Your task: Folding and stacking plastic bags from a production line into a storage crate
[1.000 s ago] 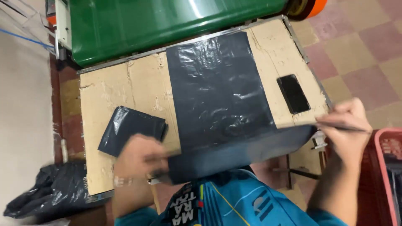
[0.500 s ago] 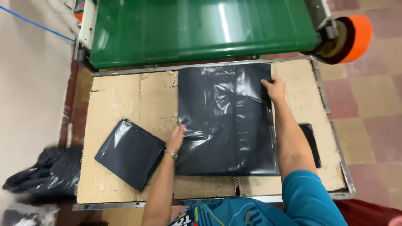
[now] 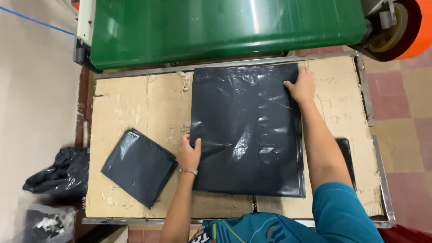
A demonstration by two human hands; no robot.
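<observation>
Black bag [image 3: 247, 130] unmoved, hands [image 3: 189, 155] still pressing its edges

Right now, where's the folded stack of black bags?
In the head view, the folded stack of black bags lies on the cardboard-topped table, near its front-left corner, just left of the left hand.

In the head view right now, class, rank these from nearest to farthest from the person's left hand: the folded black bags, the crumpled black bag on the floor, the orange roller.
1. Folded black bags: just left of the left hand, on the cardboard.
2. Crumpled black bag: on the floor, far left.
3. Orange roller: top right corner.
</observation>
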